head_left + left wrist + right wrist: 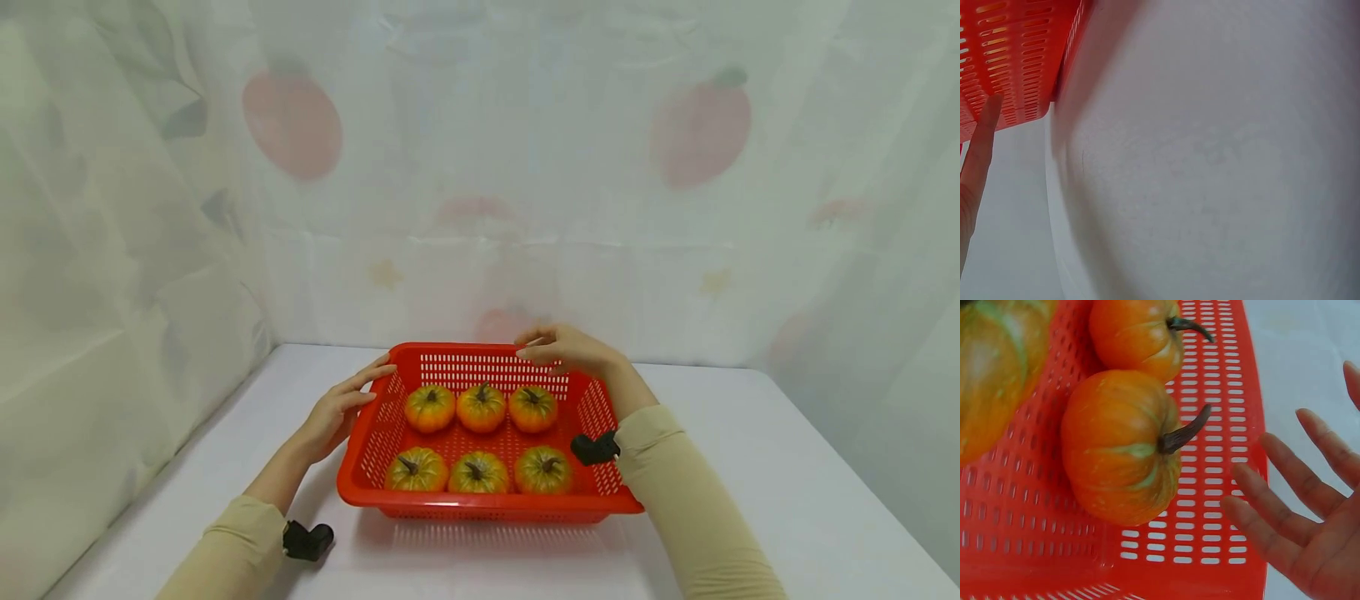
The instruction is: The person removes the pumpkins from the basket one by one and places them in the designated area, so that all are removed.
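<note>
A red plastic basket (510,502) with slotted walls stands on the white table, holding two rows of small orange-green pumpkins (482,408). My left hand (335,417) lies along the basket's left side, fingertips at the rim near the back corner. In the left wrist view one straight finger (984,134) overlaps the slotted wall. Over the back right of the basket is my right hand (567,347), its fingers pointing left along the back rim. The right wrist view shows those fingers (1282,519) spread and holding nothing, close to the rim beside a pumpkin (1121,449) with a dark stem.
The white table (750,467) reaches out on both sides of the basket. A pale curtain (480,167) with faded fruit prints hangs behind it, and more cloth hangs at left and right. Black wrist devices (307,542) sit by both sleeves.
</note>
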Demonstrator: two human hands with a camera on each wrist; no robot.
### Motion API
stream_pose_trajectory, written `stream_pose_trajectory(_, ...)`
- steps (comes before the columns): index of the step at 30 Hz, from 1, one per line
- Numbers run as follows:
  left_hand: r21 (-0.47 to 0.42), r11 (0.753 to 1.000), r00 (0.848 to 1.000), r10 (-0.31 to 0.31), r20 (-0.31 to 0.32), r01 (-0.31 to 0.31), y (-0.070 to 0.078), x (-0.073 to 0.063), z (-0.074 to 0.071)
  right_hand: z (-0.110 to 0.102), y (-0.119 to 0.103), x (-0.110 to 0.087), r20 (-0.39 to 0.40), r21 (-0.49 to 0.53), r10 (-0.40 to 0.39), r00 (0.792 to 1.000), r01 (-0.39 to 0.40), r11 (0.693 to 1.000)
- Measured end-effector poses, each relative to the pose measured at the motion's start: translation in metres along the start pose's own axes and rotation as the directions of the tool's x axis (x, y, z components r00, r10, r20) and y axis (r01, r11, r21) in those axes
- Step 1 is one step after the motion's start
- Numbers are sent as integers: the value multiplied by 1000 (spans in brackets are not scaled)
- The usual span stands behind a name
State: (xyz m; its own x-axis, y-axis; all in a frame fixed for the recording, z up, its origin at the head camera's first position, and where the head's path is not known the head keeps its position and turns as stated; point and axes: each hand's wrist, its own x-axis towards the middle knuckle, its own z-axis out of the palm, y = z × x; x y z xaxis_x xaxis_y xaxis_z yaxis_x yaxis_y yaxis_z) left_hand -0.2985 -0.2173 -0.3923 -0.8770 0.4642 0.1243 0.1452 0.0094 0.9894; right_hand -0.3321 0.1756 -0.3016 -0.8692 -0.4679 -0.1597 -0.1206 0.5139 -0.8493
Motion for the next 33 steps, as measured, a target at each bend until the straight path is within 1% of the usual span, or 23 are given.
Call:
stream_pose_trajectory(5, 0, 1000, 1000, 0, 1, 0, 2, -1, -1, 3, 7, 5, 19, -98, -5, 1000, 7, 995)
stream_pose_trajectory(8, -9, 1000, 1000, 0, -1, 0, 3, 0, -1, 5, 8, 7, 35, -163, -15, 999, 21, 986)
stream_pose_trajectory(12, -13, 1000, 1000, 2, 4, -2, 4, 1, -1, 5, 11, 7, 31, -227, -20, 999, 27, 973)
stream_pose_trajectory(15, -8, 1000, 1000, 1, 9, -1, 5, 2, -1, 6, 14, 6, 23, -242, -22, 999, 27, 970)
stream_pose_trajectory(19, 0, 1000, 1000, -5, 12, 5, 4, 2, -1, 8, 18, 5, 31, -272, -35, 999, 42, 961)
stream_pose_trajectory(21, -3, 1000, 1000, -4, 18, 4, 4, 3, -1, 8, 20, 4, 36, -289, -28, 999, 38, 956)
stream_pose_trajectory(25, -12, 1000, 1000, 0, 26, 0, 3, 3, -2, 11, 22, 3, 55, -314, 19, 998, -1, 950)
stream_pose_trajectory(29, -10, 1000, 1000, -1, 26, 1, 2, 1, -3, 13, 22, 4, 88, -353, 37, 995, -4, 935)
stream_pose_trajectory(33, -5, 1000, 999, 4, 35, -3, 2, 0, -5, 15, 22, 4, 102, -358, 57, 993, -17, 934)
